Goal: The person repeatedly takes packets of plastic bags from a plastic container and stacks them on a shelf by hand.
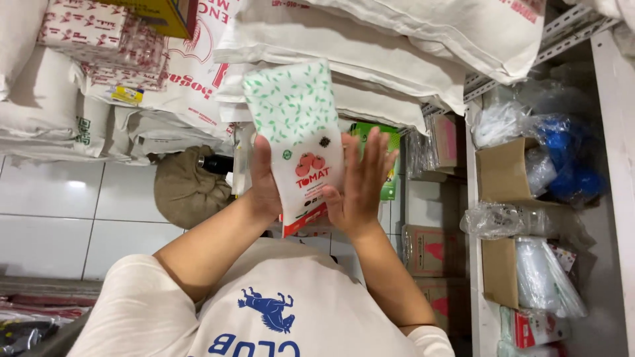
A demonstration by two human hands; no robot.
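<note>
To the far left of the white packet (pixel 299 142), white sacks (pixel 46 99) are piled above a pale tiled floor (pixel 66 211), and nearer to the packet a brown cloth bundle (pixel 185 188) lies at the foot of the sacks. The hand at the left side of the packet (pixel 264 182) presses flat against its edge, with the fingers (pixel 259 153) close together behind the packet. The packet itself, with green leaf print on one end and red fruit pictures near the middle, is held upright between both palms, in front of big white sacks (pixel 397 39). The hand at the right side of the packet (pixel 360 182) lies against it with the fingers (pixel 370 155) spread apart and straight. Well to the right of the packet stands a white shelf (pixel 473 218) with cardboard boxes (pixel 506 172) and clear plastic bags (pixel 542 271).
</note>
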